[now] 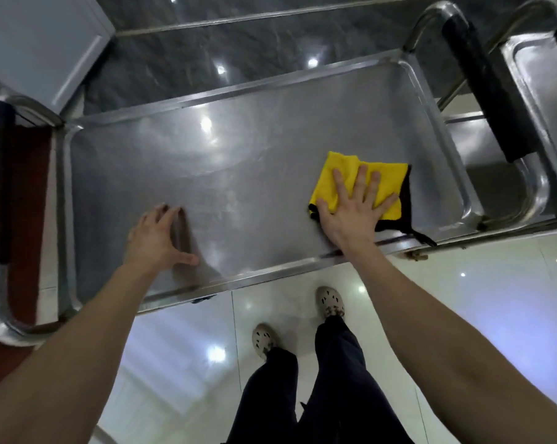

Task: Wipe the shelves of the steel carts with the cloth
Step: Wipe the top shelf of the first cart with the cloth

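I press my flat, open right hand [351, 206] on the cloth [360, 184], wiping the top shelf [238, 161]; open left hand [157, 238] braces. Next, I'd sweep leftward.

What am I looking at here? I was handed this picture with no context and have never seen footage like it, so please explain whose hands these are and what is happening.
There is no machine here. The single picture comes from a camera worn on a person's head, looking down, so you see their own arms, legs and shoes. In front of them is the top shelf of a steel cart. The right hand presses flat, fingers spread, on a yellow cloth with a black edge, wiping the shelf. The left hand rests on the bare steel, holding nothing, probably steadying the cart. A second cart stands at the right.
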Demonstrator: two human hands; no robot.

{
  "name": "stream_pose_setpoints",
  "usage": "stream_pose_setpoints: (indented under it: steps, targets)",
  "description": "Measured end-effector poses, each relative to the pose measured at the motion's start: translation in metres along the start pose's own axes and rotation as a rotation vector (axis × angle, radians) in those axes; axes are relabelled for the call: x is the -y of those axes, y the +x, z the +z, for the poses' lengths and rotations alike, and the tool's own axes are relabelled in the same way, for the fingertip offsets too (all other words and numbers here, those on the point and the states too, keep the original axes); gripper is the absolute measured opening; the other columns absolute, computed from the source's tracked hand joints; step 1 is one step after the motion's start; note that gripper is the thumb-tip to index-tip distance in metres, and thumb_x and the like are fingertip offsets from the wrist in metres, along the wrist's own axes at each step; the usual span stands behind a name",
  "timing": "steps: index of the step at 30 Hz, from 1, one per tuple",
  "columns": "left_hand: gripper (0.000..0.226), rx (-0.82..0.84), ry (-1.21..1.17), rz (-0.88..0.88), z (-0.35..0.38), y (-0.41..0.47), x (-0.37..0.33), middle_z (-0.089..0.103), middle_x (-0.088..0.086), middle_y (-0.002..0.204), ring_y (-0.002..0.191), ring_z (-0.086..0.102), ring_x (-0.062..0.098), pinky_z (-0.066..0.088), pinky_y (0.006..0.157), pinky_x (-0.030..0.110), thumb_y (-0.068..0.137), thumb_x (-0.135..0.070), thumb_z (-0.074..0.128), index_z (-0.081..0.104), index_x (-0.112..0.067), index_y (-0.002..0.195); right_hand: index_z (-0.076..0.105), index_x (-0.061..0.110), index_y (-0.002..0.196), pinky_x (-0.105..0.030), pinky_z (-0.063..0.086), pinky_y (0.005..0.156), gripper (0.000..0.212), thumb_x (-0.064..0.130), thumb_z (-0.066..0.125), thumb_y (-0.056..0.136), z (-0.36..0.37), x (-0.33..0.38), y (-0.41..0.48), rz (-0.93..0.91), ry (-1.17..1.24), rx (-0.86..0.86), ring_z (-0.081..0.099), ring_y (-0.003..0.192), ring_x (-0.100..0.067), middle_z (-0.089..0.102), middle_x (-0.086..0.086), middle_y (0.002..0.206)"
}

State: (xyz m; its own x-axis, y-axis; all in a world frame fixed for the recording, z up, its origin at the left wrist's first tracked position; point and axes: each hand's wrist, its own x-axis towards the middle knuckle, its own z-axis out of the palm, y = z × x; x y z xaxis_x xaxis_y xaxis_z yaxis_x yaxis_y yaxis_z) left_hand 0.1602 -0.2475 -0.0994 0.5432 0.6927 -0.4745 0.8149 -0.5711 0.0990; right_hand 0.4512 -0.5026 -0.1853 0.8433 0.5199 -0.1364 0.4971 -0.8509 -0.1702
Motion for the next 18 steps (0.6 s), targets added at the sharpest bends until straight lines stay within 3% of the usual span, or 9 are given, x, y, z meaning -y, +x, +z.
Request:
stream_pose_setpoints:
  steps: [6,10,13,18]
  targets:
    - [0.144,-0.033,-0.065,-0.002,0.009,0.003,0.006,0.031,0.006,0.174,0.157,0.031,0.033,0.034,0.127,0.052,0.044,-0.06,0.105,0.038,-0.028,0.167,0.032,0.045,0.166,-0.082,0.002,0.118,0.075,0.074,0.042,0.098,0.049,0.154,-0.029,-0.784,-0.03,0.028,0.001,0.166,-0.041,0.012,-0.009,0.18]
    - [0.151,-0.037,-0.082,-0.033,0.011,0.004,0.004,0.03,0.005,0.175,0.156,0.034,0.033,0.034,0.127,0.048,0.044,-0.06,0.105,0.031,-0.019,0.169,0.028,0.052,0.165,-0.077,-0.004,0.123,0.075,0.082,0.034,0.097,0.049,0.194,0.029,-1.073,-0.094,0.062,0.003,0.167,-0.032,0.013,0.001,0.181]
    - [0.149,-0.04,-0.072,-0.036,0.01,0.004,0.005,0.026,0.001,0.177,0.158,0.031,0.032,0.035,0.127,0.05,0.046,-0.063,0.104,0.031,-0.024,0.17,0.026,0.053,0.166,-0.075,-0.003,0.125,0.079,0.086,0.031,0.094,0.032,0.191,0.105,-0.958,-0.082,0.079,0.003,0.167,-0.03,0.014,0.006,0.18]
    - [0.146,-0.025,-0.05,-0.049,0.003,0.001,-0.002,0.018,-0.006,0.179,0.162,0.025,0.028,0.032,0.129,0.054,0.052,-0.067,0.1,0.024,-0.03,0.171,0.023,0.051,0.167,-0.078,-0.004,0.123,0.082,0.088,0.027,0.094,0.005,0.103,0.194,-0.357,-0.005,0.017,0.0,0.167,-0.034,0.01,0.004,0.181]
